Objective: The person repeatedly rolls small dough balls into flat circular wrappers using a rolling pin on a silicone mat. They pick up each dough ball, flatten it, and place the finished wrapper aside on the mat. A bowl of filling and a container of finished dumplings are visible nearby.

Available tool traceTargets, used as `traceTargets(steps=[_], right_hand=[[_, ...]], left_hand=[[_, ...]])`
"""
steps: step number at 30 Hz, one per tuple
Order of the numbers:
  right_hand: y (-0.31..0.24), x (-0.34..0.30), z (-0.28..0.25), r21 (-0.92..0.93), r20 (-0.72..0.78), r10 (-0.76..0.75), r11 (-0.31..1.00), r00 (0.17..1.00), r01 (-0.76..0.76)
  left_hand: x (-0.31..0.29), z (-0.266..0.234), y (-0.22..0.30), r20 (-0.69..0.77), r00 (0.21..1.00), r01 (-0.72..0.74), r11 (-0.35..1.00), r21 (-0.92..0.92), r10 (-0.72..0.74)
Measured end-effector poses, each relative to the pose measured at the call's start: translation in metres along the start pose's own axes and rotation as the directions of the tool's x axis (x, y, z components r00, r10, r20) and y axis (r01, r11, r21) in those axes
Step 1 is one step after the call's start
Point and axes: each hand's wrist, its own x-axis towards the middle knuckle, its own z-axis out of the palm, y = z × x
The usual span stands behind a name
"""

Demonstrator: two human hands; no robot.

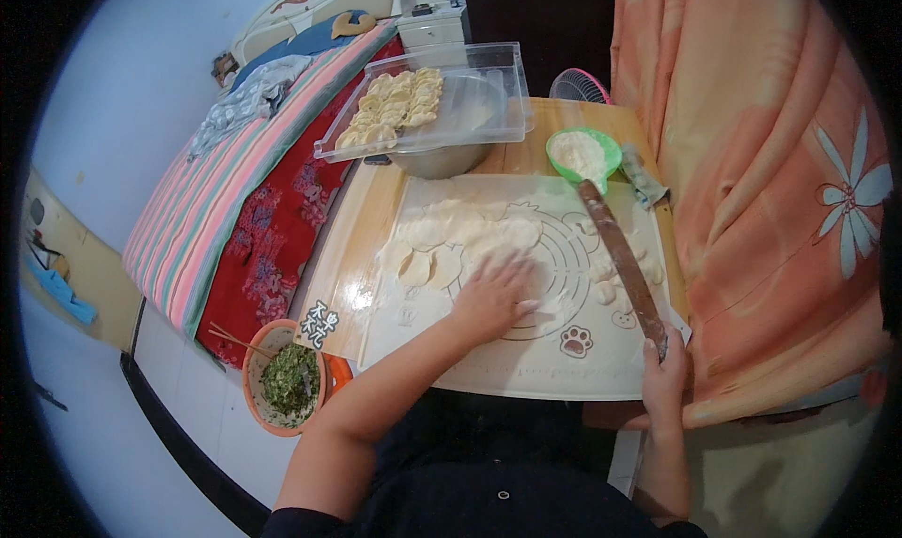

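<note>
My left hand [492, 298] lies with its fingers spread on the floury part of a white pastry mat [489, 374]. In my right hand [665, 367], at the mat's right edge, is the near end of a brown wooden rolling pin [622, 256]. The pin slants up and away, its far end by a green bowl of flour [580, 153]. Rolled dough wrappers [442, 226] overlap just beyond my left hand, and two folded pieces [416, 268] lie to its left. Several small dough lumps [606, 292] sit right of the printed circles, partly behind the pin.
A clear plastic tray [512, 87] with rows of dumplings [399, 101] rests over a metal basin [442, 160] at the back. An orange bowl of green filling [289, 378] with chopsticks stands low at left. An orange curtain [752, 209] hangs along the table's right side.
</note>
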Motion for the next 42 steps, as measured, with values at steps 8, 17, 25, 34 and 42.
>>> traceTargets(steps=[8, 17, 25, 34, 42], right_hand=[[0.010, -0.008, -0.012, 0.045, 0.007, 0.058, 0.997, 0.998, -0.058], [-0.029, -0.021, 0.001, 0.007, 0.234, -0.019, 1.000, 0.972, 0.018], [-0.078, -0.007, 0.048, -0.269, 0.596, -0.234, 0.843, 0.768, 0.465], [-0.077, 0.063, 0.146, -0.477, 0.399, -0.455, 0.639, 0.796, 0.604], [-0.067, -0.014, 0.089, -0.304, 0.599, -0.465, 0.621, 0.652, 0.722]], left_hand=[[0.060, 0.017, 0.073, 0.097, 0.943, -0.283, 0.919, -0.274, 0.319], [-0.108, -0.022, 0.020, 0.195, 0.976, -0.073, 0.990, -0.118, 0.095], [-0.133, -0.047, 0.003, -0.019, 0.998, 0.059, 0.986, -0.157, -0.063], [-0.086, -0.013, -0.055, -0.185, 0.885, 0.436, 0.900, 0.014, -0.426], [-0.162, -0.044, 0.003, -0.010, 0.952, 0.303, 0.944, -0.133, -0.307]])
